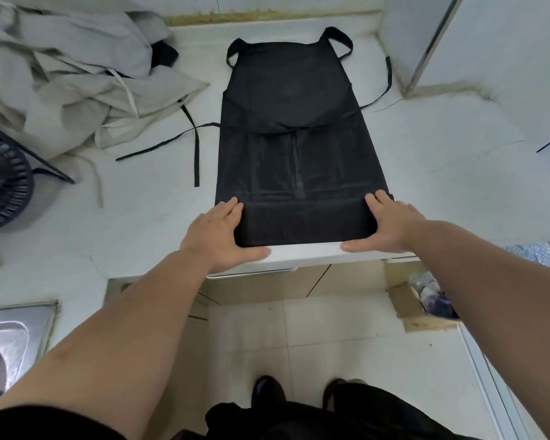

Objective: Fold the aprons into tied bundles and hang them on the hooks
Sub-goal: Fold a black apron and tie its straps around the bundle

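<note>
1. Sink [10, 341], near left: steel basin, no part in the job.
2. Dark slatted object [4, 185], left edge: I cannot tell what it is.
3. Pale aprons [64, 77], far left on the table [442, 147]: a loose heap with strings trailing. I see none folded or tied.
4. Left tie strap [196, 147]: lies slack on the table between the heap and the black apron.
5. Left grip [218, 233]: released, fingers flat on the left end of the turned-over band, thumb along the table's near edge.
6. Black apron [292, 122]: spread flat at the table's centre, bib and neck loops at the far end. The near hem is turned over once into a band [305, 223].
7. Right grip [391, 223]: released and mirroring the left, pressing the band's right end.
8. Right tie strap [385, 90]: loose, far right.
9. Cardboard box [407, 300]: on the floor, near right.

Progress, as I judge it: only the first turn is made on one apron. The rest of the folding, the tying and the hanging remain, along with the whole pale heap. No hooks are in view.
</note>
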